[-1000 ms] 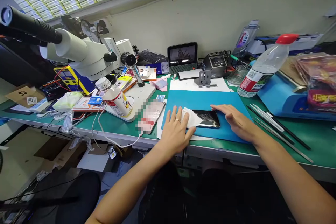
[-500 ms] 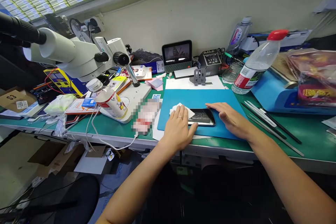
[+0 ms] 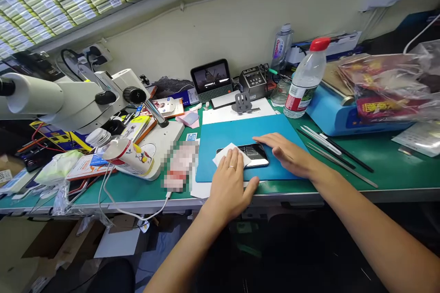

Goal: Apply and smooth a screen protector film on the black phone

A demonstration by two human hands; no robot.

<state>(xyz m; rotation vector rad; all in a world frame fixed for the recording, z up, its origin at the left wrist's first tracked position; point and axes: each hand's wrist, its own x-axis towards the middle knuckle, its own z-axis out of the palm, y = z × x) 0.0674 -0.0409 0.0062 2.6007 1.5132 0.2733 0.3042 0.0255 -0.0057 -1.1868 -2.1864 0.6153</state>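
Note:
A black-screened smartphone (image 3: 258,158) lies flat on the blue mat (image 3: 223,123). Over its left part is a white wipe (image 3: 222,154), spread out under my left hand (image 3: 228,176). The fingers of that hand lie flat on the wipe, with a ring on one and the thumb held apart. My right hand (image 3: 287,153) is by the phone's right end, fingers stretched out and nothing in its grasp. Whether it touches the phone or the mat I cannot tell. The fingers and wipe hide the phone's left part.
To the left stand a microscope (image 3: 85,103) and a tilted drink bottle (image 3: 125,154). On the right are a red-capped water bottle (image 3: 305,84), tweezers and other slim tools (image 3: 338,162), and a blue scale-like box (image 3: 330,107). A small display (image 3: 211,78) sits at the back.
The view has swung to the right. The wipe, bunched up before, is now flatter and wider beneath my left fingers. My right hand keeps nearly the same pose by the phone.

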